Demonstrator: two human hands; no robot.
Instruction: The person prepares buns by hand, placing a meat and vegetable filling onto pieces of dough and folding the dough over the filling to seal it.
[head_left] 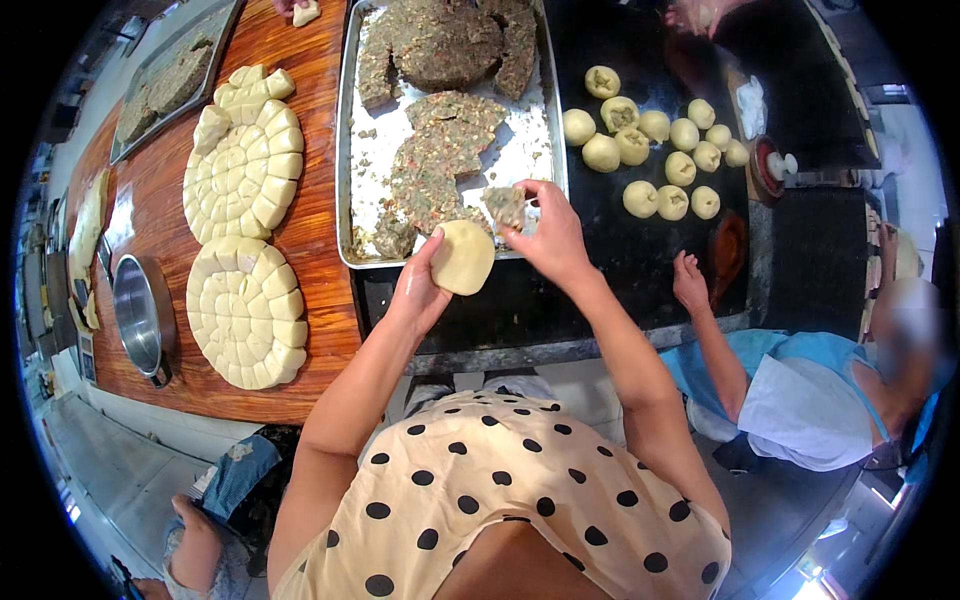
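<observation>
My left hand [425,285] grips a round, flattened pale dough disc [462,255] over the front edge of a metal tray [345,180]. Just right of it, my right hand [548,235] holds a piece of speckled brownish filling [504,208] between thumb and fingers, close to the disc. The tray holds large broken slabs of the same filling [440,40] [440,150] on a white lining, with small crumbs around them. To the right, several round filled dough balls [682,168], some with puckered tops, rest on a black surface [610,300].
Left, a wooden table [140,200] carries two cut dough rounds [243,170] [246,312], a steel bowl [140,315] and another filling tray [178,80]. A co-worker [800,400] reaches onto the black surface at right. Other people's hands [690,15] show at the top; another person [200,540] is lower left.
</observation>
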